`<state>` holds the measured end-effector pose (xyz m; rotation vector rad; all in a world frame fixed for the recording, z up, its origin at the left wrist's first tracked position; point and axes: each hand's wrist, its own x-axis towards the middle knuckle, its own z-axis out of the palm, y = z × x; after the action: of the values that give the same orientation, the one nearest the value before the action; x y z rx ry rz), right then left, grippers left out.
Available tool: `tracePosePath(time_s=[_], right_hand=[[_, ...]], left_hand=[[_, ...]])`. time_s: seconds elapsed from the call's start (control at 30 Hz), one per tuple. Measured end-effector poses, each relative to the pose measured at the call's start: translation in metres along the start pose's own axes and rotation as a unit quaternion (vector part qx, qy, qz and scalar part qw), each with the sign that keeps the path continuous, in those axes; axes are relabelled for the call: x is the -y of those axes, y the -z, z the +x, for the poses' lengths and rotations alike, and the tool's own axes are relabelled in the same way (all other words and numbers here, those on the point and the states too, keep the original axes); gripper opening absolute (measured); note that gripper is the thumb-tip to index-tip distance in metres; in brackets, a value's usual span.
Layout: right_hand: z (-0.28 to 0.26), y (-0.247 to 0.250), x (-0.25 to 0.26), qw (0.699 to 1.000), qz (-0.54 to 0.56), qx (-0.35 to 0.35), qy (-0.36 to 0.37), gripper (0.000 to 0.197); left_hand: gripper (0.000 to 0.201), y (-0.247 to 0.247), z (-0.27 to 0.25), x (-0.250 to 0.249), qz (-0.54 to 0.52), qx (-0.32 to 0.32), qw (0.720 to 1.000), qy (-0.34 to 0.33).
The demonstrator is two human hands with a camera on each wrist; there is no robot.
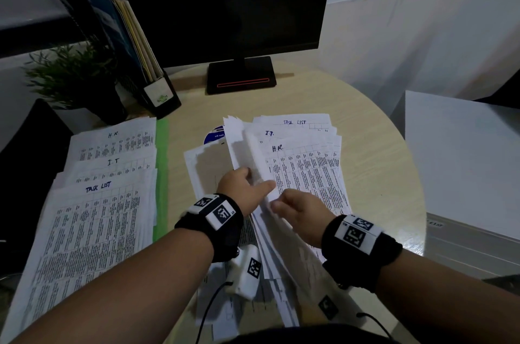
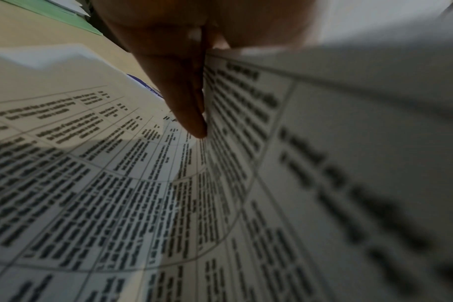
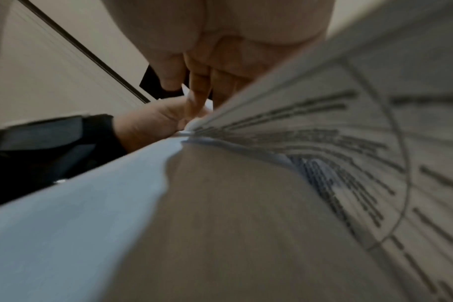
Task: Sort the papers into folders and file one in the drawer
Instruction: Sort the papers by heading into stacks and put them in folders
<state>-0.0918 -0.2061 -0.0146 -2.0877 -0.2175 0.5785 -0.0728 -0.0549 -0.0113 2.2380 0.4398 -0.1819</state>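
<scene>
A fanned stack of printed papers point(image 1: 309, 169) headed "TASK LIST", "I.T" and "H.R." lies mid-table. My left hand point(image 1: 257, 179) pinches a bundle of sheets point(image 1: 250, 146) lifted off its left side, thumb on top and fingers behind. In the left wrist view a finger point(image 2: 189, 106) lies along the raised sheet point(image 2: 323, 143). My right hand point(image 1: 278, 204) pinches the lower edge of the same bundle with curled fingers point(image 3: 199, 90). A second pile point(image 1: 107, 189) with the same three headings rests on a green folder point(image 1: 161, 175) at the left.
A dark monitor point(image 1: 213, 6) on its stand is at the back. A potted plant point(image 1: 76, 76) and a file holder with folders point(image 1: 140, 48) stand back left. A disc point(image 1: 215, 135) lies behind the papers. A white cabinet point(image 1: 461, 161) is at the right.
</scene>
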Motion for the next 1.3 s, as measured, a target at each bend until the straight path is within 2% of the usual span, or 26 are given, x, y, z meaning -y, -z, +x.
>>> tracePosePath(time_s=[0.03,0.1,0.17,0.23,0.27,0.33,0.43,0.53,0.6,0.67,0.8,0.87,0.9,0.97,1.03,1.07,1.13,1.2,1.23,1.3], right_hand=[[0.001,-0.001,0.000,0.999,0.028,0.019,0.002,0.018],[0.006,0.007,-0.005,1.000,0.009,-0.013,-0.021,0.021],[0.014,0.021,-0.016,0.985,-0.118,-0.086,-0.096,0.030],[0.020,0.035,-0.027,0.947,-0.233,-0.103,-0.195,0.049],[0.022,0.040,-0.031,0.937,-0.235,-0.097,-0.239,0.058],[0.024,0.046,-0.038,0.940,-0.175,-0.086,-0.280,0.068],[0.026,0.050,-0.041,0.954,-0.119,-0.097,-0.258,0.057],[0.021,0.055,-0.037,0.958,-0.163,-0.125,-0.202,0.017],[0.016,0.054,-0.032,0.961,-0.196,-0.115,-0.158,0.026],[0.010,0.049,-0.023,0.971,-0.184,-0.092,-0.119,0.033],[0.000,0.029,-0.006,0.997,-0.021,-0.037,-0.067,0.017],[-0.002,0.013,0.003,0.998,0.019,-0.002,-0.055,0.017],[-0.003,0.004,0.008,0.999,0.026,0.024,-0.040,0.019],[-0.007,-0.009,0.017,0.992,0.077,0.096,-0.026,0.018],[-0.009,-0.007,0.020,0.980,0.133,0.136,-0.056,0.032],[-0.006,-0.002,0.017,0.983,0.128,0.113,-0.072,0.041],[0.006,0.013,0.000,0.991,0.036,-0.008,-0.126,0.046],[0.017,0.032,-0.020,0.963,-0.123,-0.101,-0.216,0.049],[0.020,0.039,-0.028,0.944,-0.176,-0.115,-0.254,0.050],[0.024,0.049,-0.040,0.932,-0.176,-0.114,-0.295,0.049]], left_hand=[[0.027,0.000,-0.001,-0.002,0.014,-0.013,1.000,-0.001],[0.028,0.002,-0.002,-0.003,0.022,-0.017,1.000,0.009],[0.051,0.003,-0.003,-0.002,0.005,-0.006,1.000,0.014],[0.078,0.003,-0.004,0.000,-0.020,-0.002,1.000,0.006],[0.089,0.004,-0.004,0.001,-0.027,-0.002,1.000,-0.003],[0.099,0.005,-0.004,0.001,-0.018,0.008,0.999,-0.032],[0.099,0.008,-0.003,0.002,0.019,0.025,0.998,-0.056],[0.095,0.014,0.001,0.003,0.043,0.022,0.998,-0.043],[0.087,0.021,0.007,0.006,0.054,0.029,0.998,-0.017],[0.072,0.028,0.013,0.014,0.058,0.033,0.998,-0.005],[0.037,0.033,0.019,0.019,0.057,0.033,0.998,0.005],[0.022,0.029,0.016,0.014,0.000,0.007,1.000,0.009],[0.018,0.027,0.012,0.011,-0.040,-0.004,0.999,0.008],[0.027,0.022,0.005,0.005,-0.093,-0.013,0.996,0.006],[0.025,0.020,0.002,0.004,-0.082,-0.006,0.997,0.000],[0.026,0.021,0.003,0.004,-0.041,-0.004,0.999,-0.003],[0.036,0.023,0.006,0.005,0.025,-0.006,1.000,-0.008],[0.060,0.025,0.007,0.007,0.009,0.001,1.000,-0.005],[0.074,0.025,0.006,0.008,-0.008,0.005,1.000,-0.011],[0.095,0.026,0.005,0.007,-0.019,0.015,0.999,-0.033]])
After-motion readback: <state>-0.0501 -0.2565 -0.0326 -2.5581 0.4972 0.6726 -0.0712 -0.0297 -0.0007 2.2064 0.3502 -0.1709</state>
